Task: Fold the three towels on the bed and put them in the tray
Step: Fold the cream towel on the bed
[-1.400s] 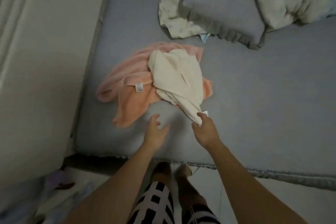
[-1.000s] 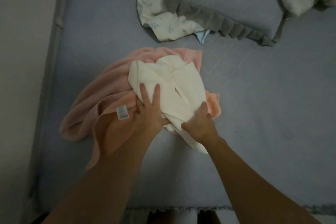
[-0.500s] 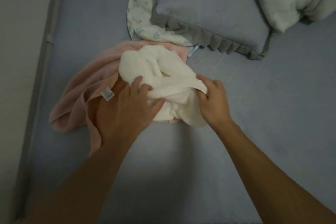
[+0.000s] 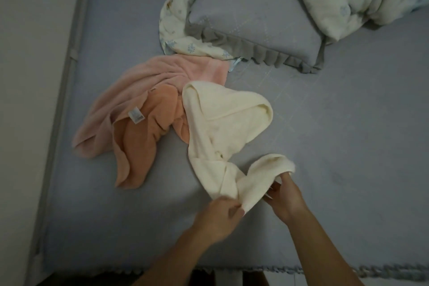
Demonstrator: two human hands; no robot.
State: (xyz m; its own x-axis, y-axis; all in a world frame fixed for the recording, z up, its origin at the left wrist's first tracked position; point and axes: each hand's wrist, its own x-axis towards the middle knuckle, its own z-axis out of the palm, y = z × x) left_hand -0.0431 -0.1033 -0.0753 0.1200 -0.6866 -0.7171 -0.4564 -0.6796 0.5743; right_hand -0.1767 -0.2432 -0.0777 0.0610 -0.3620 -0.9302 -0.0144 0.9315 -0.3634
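On bed, three towels, cream towel gripped

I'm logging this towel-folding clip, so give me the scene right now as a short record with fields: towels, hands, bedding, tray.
cream towel: crumpled, not folded, near end lifted
left hand: pinches the cream towel's near edge
right hand: grips another part of that edge
pink towel: bunched on the bed, untouched
orange towel: bunched, partly over the pink one, white label showing
pillow: grey, ruffled, beyond the towels
tray: not in view
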